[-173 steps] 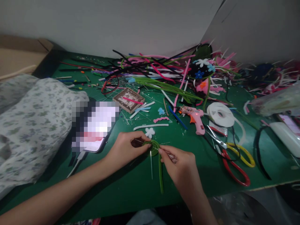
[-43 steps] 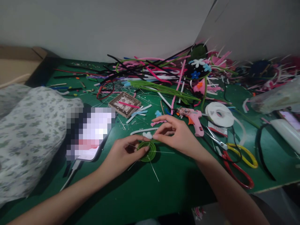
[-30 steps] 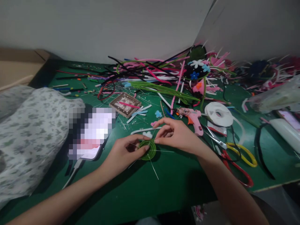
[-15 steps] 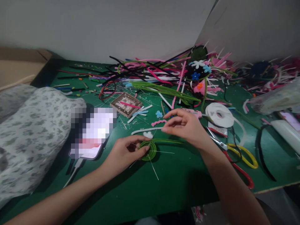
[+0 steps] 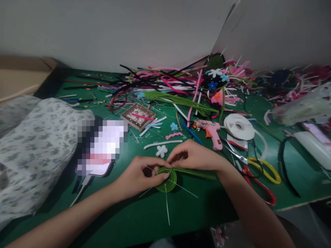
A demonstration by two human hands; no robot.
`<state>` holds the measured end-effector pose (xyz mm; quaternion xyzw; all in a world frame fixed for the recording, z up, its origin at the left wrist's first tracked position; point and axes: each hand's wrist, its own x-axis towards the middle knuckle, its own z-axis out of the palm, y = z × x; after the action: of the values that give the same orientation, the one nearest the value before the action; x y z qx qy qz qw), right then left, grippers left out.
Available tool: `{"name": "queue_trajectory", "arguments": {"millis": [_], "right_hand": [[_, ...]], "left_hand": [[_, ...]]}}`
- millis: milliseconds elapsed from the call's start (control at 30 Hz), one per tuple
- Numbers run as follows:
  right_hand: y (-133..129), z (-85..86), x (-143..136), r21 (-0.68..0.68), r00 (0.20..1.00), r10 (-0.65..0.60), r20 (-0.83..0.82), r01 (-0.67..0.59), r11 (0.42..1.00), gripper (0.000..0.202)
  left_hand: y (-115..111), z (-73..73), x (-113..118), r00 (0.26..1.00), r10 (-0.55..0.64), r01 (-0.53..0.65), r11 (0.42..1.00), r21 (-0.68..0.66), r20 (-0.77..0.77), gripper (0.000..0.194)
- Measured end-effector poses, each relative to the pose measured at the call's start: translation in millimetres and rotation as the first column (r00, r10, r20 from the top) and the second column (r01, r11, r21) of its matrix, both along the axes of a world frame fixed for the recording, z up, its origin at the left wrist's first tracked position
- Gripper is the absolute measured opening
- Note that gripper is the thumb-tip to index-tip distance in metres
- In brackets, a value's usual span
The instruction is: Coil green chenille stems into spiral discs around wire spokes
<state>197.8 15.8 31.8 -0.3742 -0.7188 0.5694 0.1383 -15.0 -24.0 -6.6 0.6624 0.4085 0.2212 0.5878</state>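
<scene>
My left hand [image 5: 139,175] pinches the green fuzzy-wire coil [image 5: 172,181], tail [image 5: 196,172] passing my right hand [image 5: 198,155] (grip unclear) toward the worktop's [image 5: 191,213] right edge.

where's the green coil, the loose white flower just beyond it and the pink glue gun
Green coil [image 5: 172,180], head view: its face.
White flower [image 5: 162,151], head view: its centre.
Pink glue gun [image 5: 213,130], head view: where body meets handle.

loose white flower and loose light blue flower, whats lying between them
In the head view, a white strip and a wavy pink strip lie between the white flower and the light blue flower.
</scene>
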Motion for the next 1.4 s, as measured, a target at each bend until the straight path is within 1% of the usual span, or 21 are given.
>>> {"name": "queue_trajectory", "arguments": {"millis": [67,100,167,200,233,267,333,467,533,600,667,733,800,900,967,1067,1100,1167,1267,1333,1400], "right_hand": [[1.7,-1.1,0.2,0.076,0.972,-0.213,-0.1,0.221,0.972,0.01],[3.6,-2.3,0.4,0.111,0.916,-0.357,-0.182,0.38,0.918,0.01],[7.9,-5.5,0.8,0.12,0.729,-0.586,-0.355,0.657,0.745,0.012],[9.8,-7.2,0.8,0.101,0.644,-0.643,-0.414,0.735,0.671,0.012],[11.2,-8.7,0.7,0.082,0.592,-0.668,-0.451,0.773,0.629,0.013],[11.9,-9.9,0.4,0.065,0.573,-0.67,-0.472,0.78,0.622,0.013],[11.5,-10.3,-0.3,0.02,0.62,-0.628,-0.47,0.719,0.695,0.016],[5.7,-5.7,-1.6,-0.099,0.844,-0.44,-0.306,0.431,0.897,0.025],[2.8,-4.1,-2.3,-0.088,0.923,-0.33,-0.197,0.319,0.944,0.031],[1.5,-3.5,-2.3,-0.048,0.954,-0.272,-0.128,0.268,0.962,0.033],[2.8,-2.0,0.0,0.003,0.957,-0.273,-0.099,0.275,0.962,0.03],[6.4,2.1,6.7,0.073,0.934,-0.344,-0.097,0.352,0.933,0.026],[11.0,7.8,18.0,0.146,0.872,-0.469,-0.139,0.487,0.861,0.024],[14.6,14.8,36.5,0.177,0.765,-0.597,-0.242,0.64,0.748,0.026],[11.8,16.5,42.9,0.226,0.742,-0.631,-0.227,0.67,0.707,0.022],[0.5,15.1,38.1,0.429,0.765,-0.624,-0.157,0.623,0.655,0.016],[-4.1,14.1,33.5,0.505,0.793,-0.596,-0.126,0.568,0.65,0.016],[-12.6,11.9,22.4,0.587,0.88,-0.475,-0.022,0.396,0.706,0.018],[-21.0,9.0,7.4,0.558,0.948,-0.29,0.128,0.173,0.812,0.012],[-23.8,7.8,1.2,0.55,0.951,-0.259,0.17,0.126,0.826,0.011],[-25.4,7.0,-1.7,0.557,0.945,-0.283,0.166,0.147,0.818,0.013]], "left_hand": [[0.0,0.8,0.0,1.0,-0.011,0.011,1.0,0.004,0.004,0.022],[0.1,1.2,0.2,1.0,-0.011,0.011,1.0,0.005,0.007,0.022],[0.5,1.5,1.0,1.0,0.004,-0.004,1.0,0.0,0.012,0.022],[0.9,1.3,1.5,1.0,0.024,-0.024,1.0,-0.002,0.013,0.022],[1.3,0.9,1.8,0.999,0.051,-0.051,0.999,-0.001,0.015,0.023],[1.9,0.3,2.0,0.996,0.085,-0.085,0.996,0.002,0.015,0.023],[3.5,-1.0,1.9,0.987,0.161,-0.161,0.987,0.006,0.014,0.025],[6.9,-1.8,0.4,0.965,0.261,-0.261,0.965,-0.006,-0.017,0.031],[7.8,-0.8,0.0,0.96,0.28,-0.28,0.96,-0.009,-0.027,0.032],[8.0,0.4,0.1,0.957,0.288,-0.288,0.957,-0.012,-0.021,0.032],[7.8,1.2,0.5,0.955,0.296,-0.296,0.955,-0.014,-0.018,0.032],[7.7,1.5,0.6,0.953,0.303,-0.303,0.953,-0.013,-0.02,0.032],[7.6,1.3,0.3,0.954,0.3,-0.3,0.954,-0.02,-0.021,0.033],[7.8,0.9,-0.6,0.957,0.29,-0.291,0.955,-0.057,-0.01,0.034],[7.6,0.6,-1.0,0.957,0.291,-0.29,0.954,-0.081,0.001,0.034],[6.9,0.1,-0.5,0.958,0.286,-0.284,0.955,-0.09,0.003,0.033],[6.6,0.0,0.0,0.96,0.282,-0.28,0.956,-0.085,0.003,0.033],[6.1,-0.2,1.1,0.961,0.276,-0.275,0.959,-0.074,0.006,0.032],[5.8,-0.2,2.2,0.964,0.266,-0.266,0.962,-0.057,-0.009,0.033],[5.9,-0.8,2.1,0.964,0.263,-0.263,0.964,-0.023,-0.035,0.033],[6.0,-2.1,1.7,0.962,0.268,-0.268,0.963,0.018,-0.054,0.032]]}}
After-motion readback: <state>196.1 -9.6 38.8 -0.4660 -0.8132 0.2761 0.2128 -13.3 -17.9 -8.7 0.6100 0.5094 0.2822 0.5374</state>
